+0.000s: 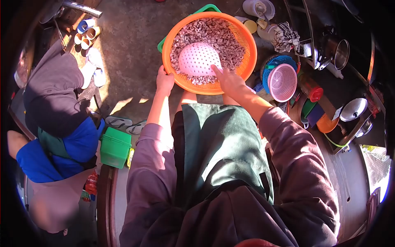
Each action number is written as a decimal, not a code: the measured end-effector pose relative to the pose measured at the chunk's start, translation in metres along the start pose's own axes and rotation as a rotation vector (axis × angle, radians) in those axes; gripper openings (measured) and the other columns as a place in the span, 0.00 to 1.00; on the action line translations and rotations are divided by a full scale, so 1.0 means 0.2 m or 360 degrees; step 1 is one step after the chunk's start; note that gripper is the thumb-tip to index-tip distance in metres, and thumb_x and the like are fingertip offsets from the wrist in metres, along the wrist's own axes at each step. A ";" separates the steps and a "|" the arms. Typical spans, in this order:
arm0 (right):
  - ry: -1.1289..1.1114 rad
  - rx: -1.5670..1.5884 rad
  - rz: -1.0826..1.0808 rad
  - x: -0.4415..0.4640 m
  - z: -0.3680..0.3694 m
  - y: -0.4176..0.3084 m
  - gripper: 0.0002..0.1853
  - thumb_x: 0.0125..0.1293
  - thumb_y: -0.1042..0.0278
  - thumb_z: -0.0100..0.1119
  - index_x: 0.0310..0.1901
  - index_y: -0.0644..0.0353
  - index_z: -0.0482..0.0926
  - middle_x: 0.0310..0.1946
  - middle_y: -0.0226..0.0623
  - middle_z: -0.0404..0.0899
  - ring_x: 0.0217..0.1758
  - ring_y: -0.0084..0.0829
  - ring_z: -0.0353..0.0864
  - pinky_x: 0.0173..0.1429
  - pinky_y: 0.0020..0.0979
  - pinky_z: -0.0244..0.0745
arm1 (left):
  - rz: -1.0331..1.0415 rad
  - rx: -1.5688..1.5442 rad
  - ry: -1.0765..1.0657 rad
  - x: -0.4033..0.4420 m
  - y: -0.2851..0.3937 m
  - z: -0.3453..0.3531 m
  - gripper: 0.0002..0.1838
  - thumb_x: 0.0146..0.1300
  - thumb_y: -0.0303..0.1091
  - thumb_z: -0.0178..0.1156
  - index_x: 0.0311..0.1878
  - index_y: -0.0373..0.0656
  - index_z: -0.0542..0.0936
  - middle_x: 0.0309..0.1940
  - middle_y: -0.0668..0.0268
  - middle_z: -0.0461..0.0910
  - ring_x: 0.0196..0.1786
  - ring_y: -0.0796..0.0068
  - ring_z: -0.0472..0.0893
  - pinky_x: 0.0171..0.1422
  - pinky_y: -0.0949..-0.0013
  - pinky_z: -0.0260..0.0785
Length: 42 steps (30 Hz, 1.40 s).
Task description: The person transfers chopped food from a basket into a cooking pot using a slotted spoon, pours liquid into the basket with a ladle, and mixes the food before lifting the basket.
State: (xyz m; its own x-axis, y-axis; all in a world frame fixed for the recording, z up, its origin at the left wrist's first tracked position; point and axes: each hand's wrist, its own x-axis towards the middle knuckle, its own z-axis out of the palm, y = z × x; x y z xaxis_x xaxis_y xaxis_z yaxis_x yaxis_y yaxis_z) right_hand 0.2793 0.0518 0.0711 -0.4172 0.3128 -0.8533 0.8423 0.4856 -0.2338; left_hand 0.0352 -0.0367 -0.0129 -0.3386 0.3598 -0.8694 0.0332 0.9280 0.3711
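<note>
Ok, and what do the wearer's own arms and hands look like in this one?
The left sleeve and right sleeve are a plain, dusky purple, darker in shade, with loose folds and no visible markings. Both end on the forearm, short of the wrist. The left hand and right hand are ungloved; no watch or bracelet shows.

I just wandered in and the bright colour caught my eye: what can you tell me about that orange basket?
The orange basket is round and wide, apparently plastic, with a smooth rim and openwork wall visible inside. It faces open side up in front of the person's knees. The left hand grips its near-left rim. Small, pale purplish pieces, many ring-like, lie inside, partly covered by a pink perforated bowl. A green rim shows past its far edge; its underside is hidden.
</note>
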 end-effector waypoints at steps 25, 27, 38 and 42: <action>0.0291 -0.0024 0.0151 -0.16 -0.23 0.15 0.32 0.67 0.72 0.42 0.72 0.60 0.46 0.44 0.53 0.76 0.37 0.41 0.84 0.37 0.38 0.81 | -0.0062 -0.0105 0.0076 0.05 -0.08 0.08 0.32 0.57 0.23 0.54 0.67 0.39 0.60 0.55 0.56 0.75 0.55 0.64 0.77 0.61 0.67 0.65; 0.0437 -0.0007 0.0203 -0.09 -0.31 0.25 0.32 0.67 0.72 0.42 0.72 0.60 0.47 0.44 0.54 0.76 0.37 0.41 0.84 0.37 0.38 0.81 | 0.0093 -0.0080 0.0130 0.08 -0.19 0.10 0.32 0.58 0.21 0.53 0.67 0.41 0.60 0.50 0.59 0.76 0.47 0.69 0.76 0.51 0.69 0.66; 0.0029 0.0151 0.0107 -0.07 0.16 0.18 0.31 0.65 0.72 0.42 0.70 0.66 0.50 0.33 0.50 0.80 0.34 0.42 0.84 0.36 0.39 0.80 | -0.0055 -0.0044 0.0153 0.08 -0.16 0.09 0.31 0.56 0.23 0.54 0.65 0.38 0.62 0.52 0.55 0.77 0.55 0.62 0.77 0.60 0.65 0.66; -0.0115 0.0333 0.0173 -0.09 0.26 0.27 0.29 0.66 0.70 0.40 0.69 0.65 0.52 0.36 0.54 0.81 0.39 0.48 0.84 0.41 0.43 0.79 | 0.0127 0.0025 0.0163 0.13 -0.21 0.10 0.32 0.59 0.21 0.51 0.68 0.43 0.59 0.37 0.67 0.78 0.32 0.80 0.76 0.29 0.75 0.67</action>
State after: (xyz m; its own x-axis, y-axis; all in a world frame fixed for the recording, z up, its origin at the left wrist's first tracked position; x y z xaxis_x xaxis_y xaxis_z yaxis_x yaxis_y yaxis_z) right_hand 0.3494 0.0294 0.0500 -0.3010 0.2910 -0.9081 0.9365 0.2701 -0.2238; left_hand 0.0447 -0.0651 -0.0580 -0.4287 0.4214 -0.7992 0.0781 0.8985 0.4319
